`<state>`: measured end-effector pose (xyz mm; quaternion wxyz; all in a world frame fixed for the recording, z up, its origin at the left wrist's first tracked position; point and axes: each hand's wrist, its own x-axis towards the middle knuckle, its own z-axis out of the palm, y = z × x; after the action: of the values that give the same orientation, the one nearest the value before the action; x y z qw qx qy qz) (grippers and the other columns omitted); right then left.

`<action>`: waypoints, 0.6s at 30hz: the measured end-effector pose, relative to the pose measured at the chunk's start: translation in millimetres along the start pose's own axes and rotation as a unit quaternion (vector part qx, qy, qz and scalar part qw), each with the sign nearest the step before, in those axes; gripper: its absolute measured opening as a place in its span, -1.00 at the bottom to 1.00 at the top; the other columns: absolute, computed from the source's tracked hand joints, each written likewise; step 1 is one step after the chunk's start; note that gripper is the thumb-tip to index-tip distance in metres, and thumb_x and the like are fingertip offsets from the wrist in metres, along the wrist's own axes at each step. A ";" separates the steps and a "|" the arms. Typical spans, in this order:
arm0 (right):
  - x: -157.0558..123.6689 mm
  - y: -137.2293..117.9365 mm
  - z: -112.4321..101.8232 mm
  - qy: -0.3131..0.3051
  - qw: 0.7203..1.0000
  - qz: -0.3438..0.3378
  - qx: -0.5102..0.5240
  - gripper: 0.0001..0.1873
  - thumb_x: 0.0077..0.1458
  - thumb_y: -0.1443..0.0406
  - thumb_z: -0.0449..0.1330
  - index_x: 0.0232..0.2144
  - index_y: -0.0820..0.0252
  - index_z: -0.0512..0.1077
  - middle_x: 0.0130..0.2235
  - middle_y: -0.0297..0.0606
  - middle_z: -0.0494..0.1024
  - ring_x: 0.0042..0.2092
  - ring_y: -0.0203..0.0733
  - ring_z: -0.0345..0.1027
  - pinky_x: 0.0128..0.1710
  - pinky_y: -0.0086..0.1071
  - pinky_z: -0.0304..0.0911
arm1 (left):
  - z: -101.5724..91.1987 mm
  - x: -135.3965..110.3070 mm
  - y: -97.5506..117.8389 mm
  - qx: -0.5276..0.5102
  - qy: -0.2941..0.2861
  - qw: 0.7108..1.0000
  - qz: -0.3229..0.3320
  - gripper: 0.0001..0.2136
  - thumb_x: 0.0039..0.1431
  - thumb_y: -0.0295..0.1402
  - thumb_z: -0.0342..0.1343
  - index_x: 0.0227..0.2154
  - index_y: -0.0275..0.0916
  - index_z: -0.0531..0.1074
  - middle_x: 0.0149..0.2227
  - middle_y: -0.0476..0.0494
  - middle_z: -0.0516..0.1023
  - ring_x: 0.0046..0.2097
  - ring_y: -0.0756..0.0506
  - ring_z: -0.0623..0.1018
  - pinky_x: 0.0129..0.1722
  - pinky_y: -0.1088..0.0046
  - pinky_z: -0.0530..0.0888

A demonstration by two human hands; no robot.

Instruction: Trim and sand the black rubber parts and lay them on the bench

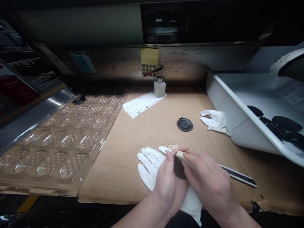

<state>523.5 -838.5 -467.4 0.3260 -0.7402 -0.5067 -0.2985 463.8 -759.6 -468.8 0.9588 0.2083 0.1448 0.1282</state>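
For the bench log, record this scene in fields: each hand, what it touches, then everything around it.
Left hand: fingers against a pale stick
Right hand: pinching the pale stick
Under hands: white cotton glove on a cardboard sheet
Nearby: dark oval piece; second white glove; black-and-white strip
Rest: dispenser bottle; printed paper; clear blister tray; white bin holding dark pieces

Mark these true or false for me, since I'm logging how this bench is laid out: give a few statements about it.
1. The left hand and right hand are bare and hold a pale stick. True.
2. The pump bottle stands on the clear blister sheet. False: it stands on the cardboard by the printed paper.
3. A white glove lies near the white tray. True.
4. The dark oval piece sits in that tray. False: it lies on the cardboard.
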 end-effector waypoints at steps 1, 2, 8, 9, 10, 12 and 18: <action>0.6 0.7 -0.3 -0.003 1.000 0.000 -0.003 -0.72 -0.04 0.51 0.15 -0.20 0.33 0.36 -0.39 -0.22 0.43 -0.33 -0.31 0.27 -0.30 -0.40 0.23 | 0.4 0.2 0.3 -0.003 0.000 1.000 0.001 -0.63 0.17 -0.13 -0.17 -0.25 -0.32 0.38 -0.24 -0.20 0.45 -0.06 -0.10 0.40 0.03 0.33 0.25; 1.6 1.0 0.1 -0.005 1.000 0.000 -0.005 -0.73 -0.03 0.50 0.14 -0.21 0.32 0.36 -0.40 -0.23 0.43 -0.34 -0.32 0.27 -0.31 -0.41 0.23 | 1.0 0.4 0.7 -0.007 -0.005 1.000 0.004 -0.63 0.17 -0.13 -0.17 -0.26 -0.33 0.39 -0.23 -0.20 0.45 -0.05 -0.10 0.39 0.03 0.34 0.24; -2.7 -8.5 2.0 -0.034 0.998 -0.022 0.046 -0.72 -0.01 0.49 0.11 -0.18 0.32 0.36 -0.35 -0.18 0.44 -0.26 -0.25 0.30 -0.26 -0.37 0.24 | -0.3 -0.3 3.5 -0.024 0.004 0.999 -0.037 -0.51 0.11 0.01 -0.20 -0.23 -0.32 0.39 -0.19 -0.25 0.44 -0.05 -0.16 0.40 0.04 0.27 0.23; -4.5 -9.4 1.0 -0.042 0.997 -0.037 0.054 -0.70 -0.01 0.48 0.11 -0.15 0.34 0.36 -0.36 -0.17 0.44 -0.27 -0.23 0.30 -0.26 -0.34 0.23 | -1.2 -0.3 3.6 -0.021 0.007 0.999 -0.046 -0.48 0.09 0.04 -0.21 -0.21 -0.32 0.38 -0.20 -0.26 0.45 -0.06 -0.17 0.40 0.05 0.25 0.22; -5.5 -9.3 -0.1 -0.050 0.996 -0.047 0.059 -0.69 0.00 0.47 0.11 -0.14 0.34 0.36 -0.37 -0.17 0.43 -0.29 -0.22 0.30 -0.28 -0.33 0.23 | -1.8 -0.2 3.6 -0.017 0.004 0.999 -0.048 -0.46 0.08 0.06 -0.21 -0.19 -0.32 0.37 -0.20 -0.28 0.45 -0.06 -0.18 0.41 0.05 0.23 0.22; -3.8 -5.9 -1.9 -0.059 0.995 -0.048 0.060 -0.72 0.01 0.46 0.10 -0.17 0.31 0.38 -0.40 -0.20 0.42 -0.32 -0.26 0.28 -0.32 -0.37 0.21 | -1.7 0.3 3.1 -0.016 -0.007 0.999 -0.041 -0.46 0.09 0.06 -0.23 -0.20 -0.32 0.37 -0.20 -0.27 0.45 -0.07 -0.16 0.41 0.07 0.24 0.20; 3.6 0.5 -2.7 -0.042 0.999 -0.018 0.007 -0.77 0.02 0.47 0.11 -0.22 0.32 0.39 -0.41 -0.24 0.39 -0.35 -0.31 0.23 -0.37 -0.43 0.15 | 1.2 -0.3 2.1 -0.024 -0.031 0.999 -0.026 -0.50 0.14 -0.01 -0.26 -0.27 -0.34 0.40 -0.19 -0.24 0.43 -0.04 -0.13 0.38 0.07 0.31 0.18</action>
<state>524.8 -838.8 -463.1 0.3044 -0.7405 -0.5353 -0.2690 463.6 -758.3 -466.8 0.9705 0.1853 0.1169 0.1001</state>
